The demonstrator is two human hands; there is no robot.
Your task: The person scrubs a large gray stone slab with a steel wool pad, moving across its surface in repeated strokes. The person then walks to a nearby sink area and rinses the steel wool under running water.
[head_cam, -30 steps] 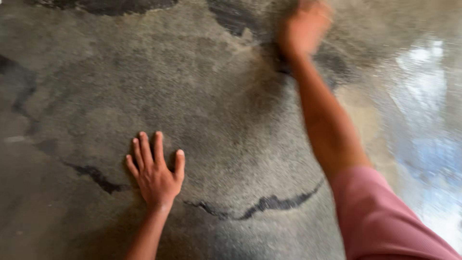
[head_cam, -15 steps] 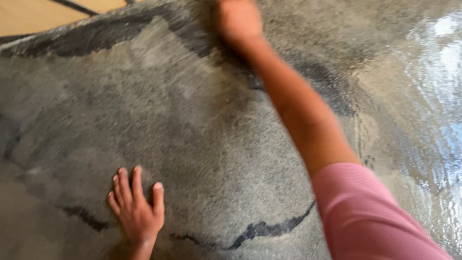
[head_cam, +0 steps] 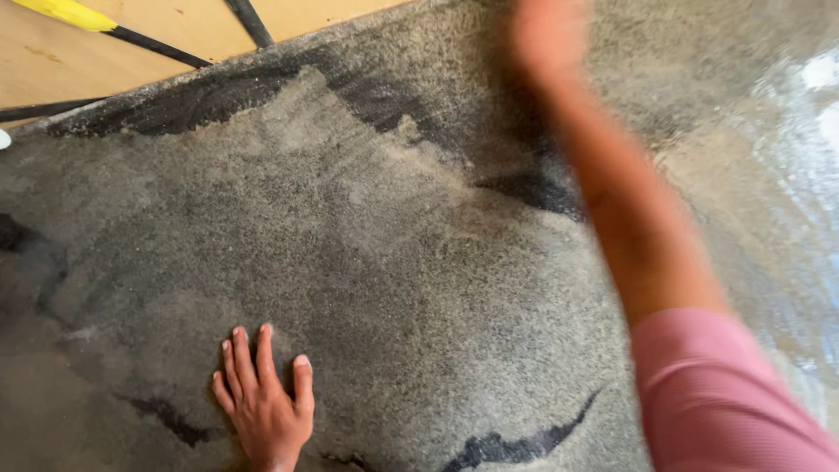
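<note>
My left hand [head_cam: 262,402] lies flat, palm down, fingers spread on a grey rug [head_cam: 384,262] with dark streaks. My right arm, in a pink sleeve [head_cam: 717,393], reaches far across the rug. My right hand [head_cam: 546,39] is at the rug's far part near its top edge, heavily blurred by motion; I cannot make out whether it holds anything or how its fingers are set.
Beyond the rug's far edge is a light wooden floor [head_cam: 79,61]. A yellow-and-black pole [head_cam: 105,26] and other thin dark rods [head_cam: 249,22] lie on it at the top left. The right side of the rug glares in bright light [head_cam: 804,157].
The view has tilted up, showing the rug's far edge and the wooden floor. My right hand has swept left across the rug. My left hand stays pressed flat.
</note>
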